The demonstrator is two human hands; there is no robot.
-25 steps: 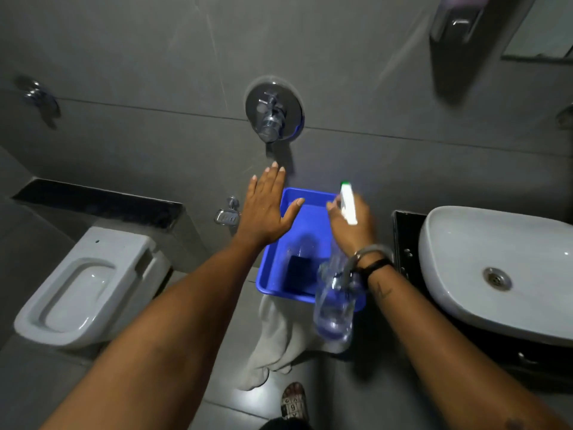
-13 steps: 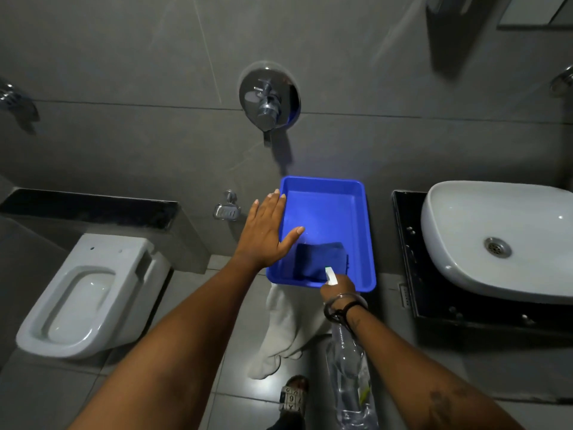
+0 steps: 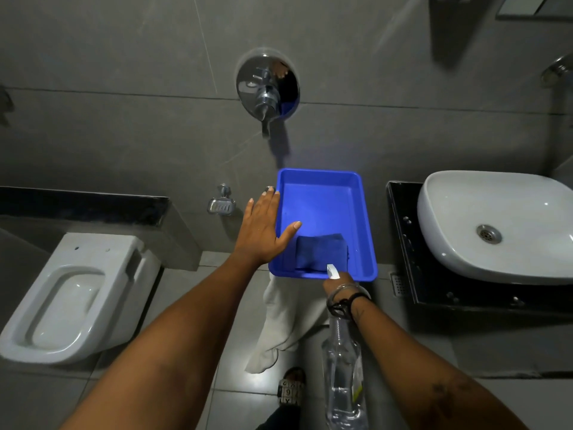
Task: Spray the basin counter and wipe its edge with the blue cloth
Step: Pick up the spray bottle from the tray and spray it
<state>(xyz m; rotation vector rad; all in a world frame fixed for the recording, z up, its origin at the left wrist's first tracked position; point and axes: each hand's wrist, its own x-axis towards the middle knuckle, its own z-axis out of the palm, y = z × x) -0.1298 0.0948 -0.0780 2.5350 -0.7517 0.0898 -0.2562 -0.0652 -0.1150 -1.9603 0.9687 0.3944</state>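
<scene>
Right hand (image 3: pixel 338 282) mostly hidden, gripping spray bottle (image 3: pixel 344 383); bottle base cropped.

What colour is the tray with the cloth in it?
Bright blue tray, seen clearly in the head view.

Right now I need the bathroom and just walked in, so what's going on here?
A person is partway through cleaning. The right hand holds a clear spray bottle, its body hanging down along the forearm and its white nozzle at the near rim of a blue tray. The left hand is open and flat over the tray's left rim. A folded blue cloth lies in the tray, not picked up. The basin and its black counter sit to the right, with neither hand on them.
</scene>
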